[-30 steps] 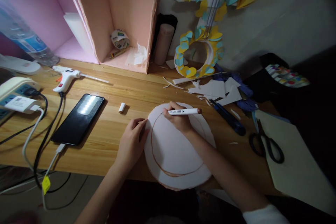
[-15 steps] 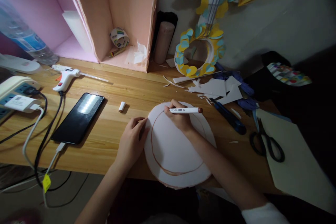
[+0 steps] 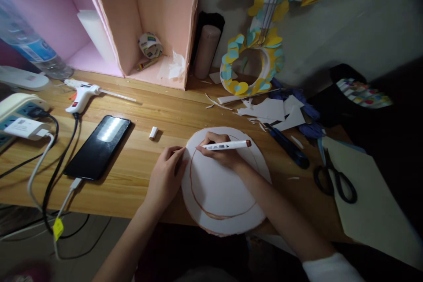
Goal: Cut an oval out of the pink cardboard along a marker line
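A round white disc [image 3: 228, 194] lies at the table's front edge, jutting slightly past it. A brown line rings it inside its rim, and brown also shows along its lower edge. My right hand [image 3: 226, 157] rests on the disc's upper part, closed around a white marker pen [image 3: 236, 145] with a brown end. The pen's tip meets the ring line at the upper left. At the disc's left rim, my left hand [image 3: 168, 174] grips the edge between thumb and fingers. The marker's white cap [image 3: 153, 133] lies apart on the table, up and left of the disc.
Left are a phone [image 3: 99, 147] on a cable, a glue gun [image 3: 81, 97] and a power strip [image 3: 23, 112]. Right are a blue cutter [image 3: 287, 146], scissors [image 3: 335, 180] and paper scraps [image 3: 274, 110]. Behind stand a peach box [image 3: 161, 22] and a heart-covered wreath [image 3: 228, 75].
My right hand has moved the marker a little left and down along the ring line. My left hand stays at the disc's rim.
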